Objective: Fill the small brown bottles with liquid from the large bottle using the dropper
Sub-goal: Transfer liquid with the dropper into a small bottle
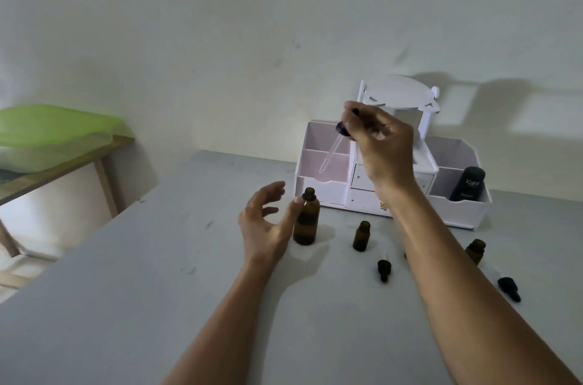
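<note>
pass: near-left table [126,290] | blocked: organizer [457,208] behind — small bottles [362,236], caps [384,269] right

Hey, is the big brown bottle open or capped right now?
Open: the large bottle stands uncapped, and the right hand holds a dropper in the air.

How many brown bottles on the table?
3: large bottle by the left hand; middle small bottle; right small bottle, partly behind the right forearm, which may hide more.
</note>
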